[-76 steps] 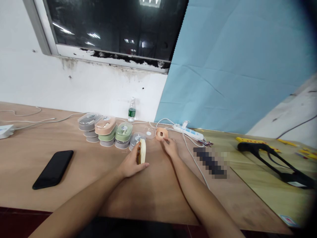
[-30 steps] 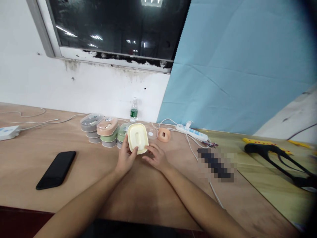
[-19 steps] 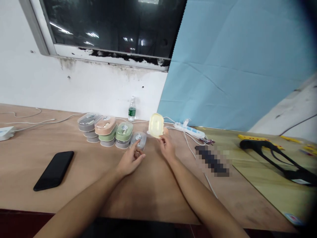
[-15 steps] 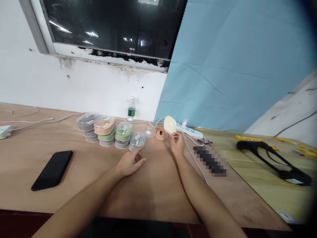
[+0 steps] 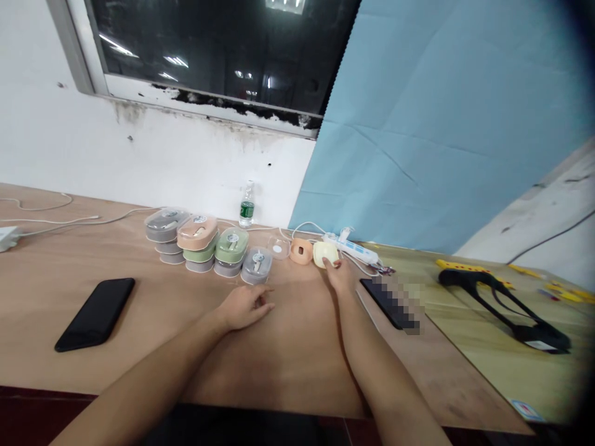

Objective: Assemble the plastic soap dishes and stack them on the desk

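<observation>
My right hand [image 5: 341, 277] has its thumb and fingers on the near edge of a pale-yellow plastic box part [image 5: 325, 254], which sits low at the table. Just left of that part is an orange plastic piece [image 5: 301, 251] with a dark rectangular slot. Beside it lies a clear lid [image 5: 277, 248] with a white round sticker. My left hand [image 5: 245, 306] rests on the table, thumb apart from the loosely bent fingers, holding nothing. Its fingertips are nearest a small grey box with a clear lid [image 5: 256, 265].
Stacked grey, pink and green lidded boxes [image 5: 198, 232] stand at the left. Behind them is a water bottle [image 5: 246, 204]. A power strip [image 5: 356, 249] with cables lies at the back right. Two dark phone-like slabs [image 5: 95, 314] flank my arms, the right one partly blurred. A black strap-like frame [image 5: 506, 306] lies far right.
My right hand has lowered the yellow part from a raised, tilted position down to the table, right of the orange piece. My left hand has stayed in place.
</observation>
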`<action>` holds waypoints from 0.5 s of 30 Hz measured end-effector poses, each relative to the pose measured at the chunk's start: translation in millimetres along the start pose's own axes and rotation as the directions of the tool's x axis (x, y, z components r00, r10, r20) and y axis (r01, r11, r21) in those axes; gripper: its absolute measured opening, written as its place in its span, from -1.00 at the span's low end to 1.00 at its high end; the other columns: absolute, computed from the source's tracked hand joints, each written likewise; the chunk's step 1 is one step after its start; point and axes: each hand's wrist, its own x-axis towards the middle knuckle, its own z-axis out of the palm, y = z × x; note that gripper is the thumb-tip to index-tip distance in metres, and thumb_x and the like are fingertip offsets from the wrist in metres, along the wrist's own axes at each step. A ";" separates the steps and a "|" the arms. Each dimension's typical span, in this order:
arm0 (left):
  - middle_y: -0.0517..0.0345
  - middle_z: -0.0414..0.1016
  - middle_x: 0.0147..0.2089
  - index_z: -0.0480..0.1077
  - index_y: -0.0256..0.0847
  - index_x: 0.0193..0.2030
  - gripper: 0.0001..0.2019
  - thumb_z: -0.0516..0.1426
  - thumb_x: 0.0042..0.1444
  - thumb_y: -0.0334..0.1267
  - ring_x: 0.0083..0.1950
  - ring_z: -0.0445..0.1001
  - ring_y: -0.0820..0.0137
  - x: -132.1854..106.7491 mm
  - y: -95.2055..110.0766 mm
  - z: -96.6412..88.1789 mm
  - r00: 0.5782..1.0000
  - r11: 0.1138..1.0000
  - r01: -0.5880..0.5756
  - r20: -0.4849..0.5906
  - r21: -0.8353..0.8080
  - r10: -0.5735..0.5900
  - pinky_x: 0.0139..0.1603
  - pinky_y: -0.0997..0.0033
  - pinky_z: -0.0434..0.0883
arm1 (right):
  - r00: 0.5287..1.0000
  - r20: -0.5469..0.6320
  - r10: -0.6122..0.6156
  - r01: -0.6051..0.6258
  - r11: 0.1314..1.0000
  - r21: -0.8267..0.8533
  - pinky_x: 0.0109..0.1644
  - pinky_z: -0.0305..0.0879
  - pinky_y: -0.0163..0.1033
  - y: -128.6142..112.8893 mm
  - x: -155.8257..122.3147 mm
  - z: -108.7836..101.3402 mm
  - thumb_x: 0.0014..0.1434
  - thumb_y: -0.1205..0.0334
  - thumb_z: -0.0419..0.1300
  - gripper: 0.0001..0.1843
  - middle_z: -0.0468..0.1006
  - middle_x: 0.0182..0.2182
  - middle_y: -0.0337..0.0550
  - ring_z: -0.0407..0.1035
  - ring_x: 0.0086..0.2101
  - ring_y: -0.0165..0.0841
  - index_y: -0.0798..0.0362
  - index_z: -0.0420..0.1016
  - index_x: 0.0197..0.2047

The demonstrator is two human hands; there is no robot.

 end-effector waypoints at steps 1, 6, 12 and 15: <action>0.12 0.58 -0.23 0.33 -0.18 0.12 -0.59 0.07 0.17 -0.09 -0.28 0.51 0.34 0.0 -0.1 0.3 1.000 1.000 0.002 0.003 0.003 -0.002 -0.29 0.41 0.34 | 1.000 0.009 -0.014 0.014 1.000 -0.011 -0.11 0.24 -0.10 0.2 0.1 0.3 0.01 -0.27 0.10 -0.40 0.50 -0.23 0.04 0.37 -0.18 -0.11 0.12 0.42 -0.17; 0.11 0.57 -0.23 0.34 -0.17 0.12 -0.59 0.07 0.17 -0.08 -0.28 0.50 0.33 0.2 -1.8 2.2 1.000 1.000 0.000 0.011 0.012 0.000 -0.28 0.40 0.35 | 0.996 0.084 -0.028 0.031 0.999 -0.027 -0.05 0.25 -0.10 4.1 2.5 2.8 0.06 -0.20 0.07 -0.39 0.49 -0.13 0.07 0.37 -0.09 -0.11 0.13 0.43 -0.03; 0.07 0.49 -0.10 0.34 -0.14 0.10 -0.61 0.07 0.17 -0.08 -0.30 0.46 0.38 0.3 -3.1 1.3 0.998 0.998 -0.012 -0.063 0.058 0.015 -0.24 0.38 0.38 | 0.986 0.143 -0.088 0.097 0.993 -0.064 -0.02 0.25 -0.10 5.0 2.8 4.2 0.11 -0.13 0.06 -0.47 0.51 -0.12 0.03 0.38 -0.08 -0.12 0.08 0.48 -0.04; 0.02 0.37 0.08 0.32 -0.12 0.11 -0.61 0.06 0.18 -0.07 -0.34 0.45 0.44 1.4 -4.8 -0.3 0.987 0.999 0.027 -0.161 0.046 -0.020 -0.24 0.37 0.41 | 0.990 0.115 -0.087 0.095 0.994 -0.061 -0.02 0.25 -0.08 4.5 1.7 4.0 0.10 -0.11 0.09 -0.48 0.49 -0.11 0.07 0.36 -0.06 -0.09 0.09 0.48 -0.03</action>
